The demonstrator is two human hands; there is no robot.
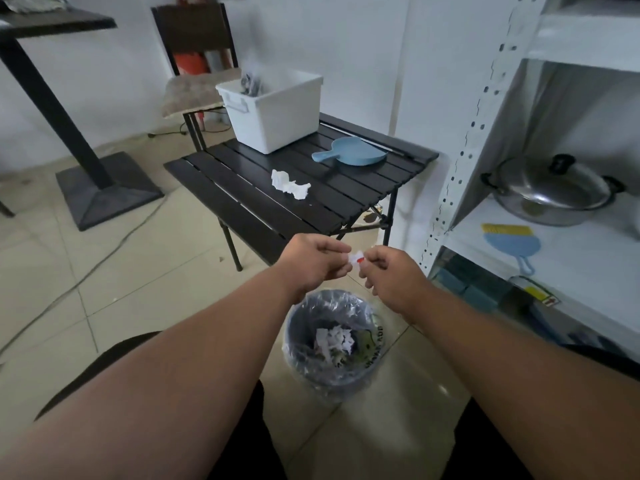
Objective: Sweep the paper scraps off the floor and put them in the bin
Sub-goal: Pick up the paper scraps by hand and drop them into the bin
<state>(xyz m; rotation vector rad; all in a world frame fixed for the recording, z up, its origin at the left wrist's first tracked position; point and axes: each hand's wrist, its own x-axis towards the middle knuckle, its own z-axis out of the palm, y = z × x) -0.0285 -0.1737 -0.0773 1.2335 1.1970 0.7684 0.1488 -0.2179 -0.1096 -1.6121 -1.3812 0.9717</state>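
My left hand [313,259] and my right hand [389,273] pinch a small white paper scrap [356,259] with a red mark between their fingertips, held in the air above the bin. The bin [301,337] is a dark round pail lined with clear plastic, standing on the tiled floor between my knees. White torn paper scraps [334,342] lie inside it. More crumpled white paper [289,184] lies on the low black slatted table [242,199], near a blue dustpan [351,153].
A white plastic box [277,112] stands at the table's far end. A white metal shelf [540,258] with a steel pot [550,192] is on the right. A chair [195,88], a black pedestal table base [104,188] and a floor cable [86,271] are at left.
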